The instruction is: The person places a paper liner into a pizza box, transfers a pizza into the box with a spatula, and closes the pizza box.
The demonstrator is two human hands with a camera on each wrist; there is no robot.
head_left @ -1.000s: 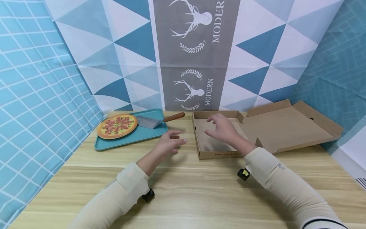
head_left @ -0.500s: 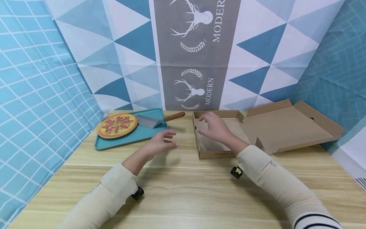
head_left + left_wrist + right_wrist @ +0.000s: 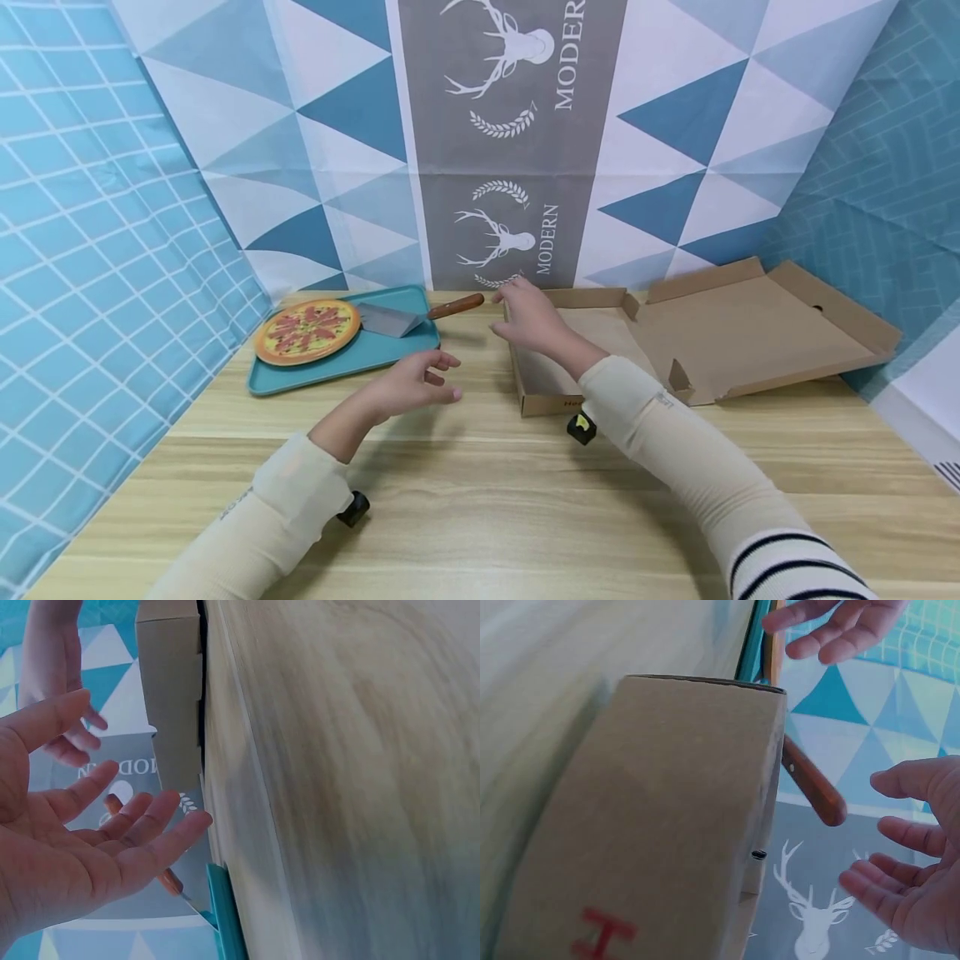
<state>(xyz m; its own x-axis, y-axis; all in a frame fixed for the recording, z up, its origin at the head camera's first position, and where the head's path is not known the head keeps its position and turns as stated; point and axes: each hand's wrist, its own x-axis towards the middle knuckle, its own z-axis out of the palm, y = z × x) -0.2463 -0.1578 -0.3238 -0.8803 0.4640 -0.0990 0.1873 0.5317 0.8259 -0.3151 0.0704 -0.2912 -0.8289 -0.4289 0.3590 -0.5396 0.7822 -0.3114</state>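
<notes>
My right hand (image 3: 531,318) hovers over the left wall of an open cardboard pizza box (image 3: 540,403), its fingers loosely bent and holding nothing. A pizza server (image 3: 390,320) lies on a teal tray (image 3: 345,363); its wooden handle (image 3: 456,307) sticks out past the tray's right edge, a short way left of my right fingertips. My left hand (image 3: 408,387) is in the air in front of the tray's right corner, fingers apart with nothing between them. On the tray's left part rests a round pizza (image 3: 307,332). In the right wrist view, the handle (image 3: 816,784) shows beyond the box's side.
The box's lid (image 3: 757,333) lies folded back to the right, its far flaps standing up. A patterned backdrop (image 3: 510,167) rises behind the table, and a blue tiled sheet (image 3: 97,250) borders the left side. The wooden table (image 3: 480,500) stretches in front.
My right hand has moved left, from over the box's inside to its left wall near the server's handle. My left hand has shifted a little left and down.
</notes>
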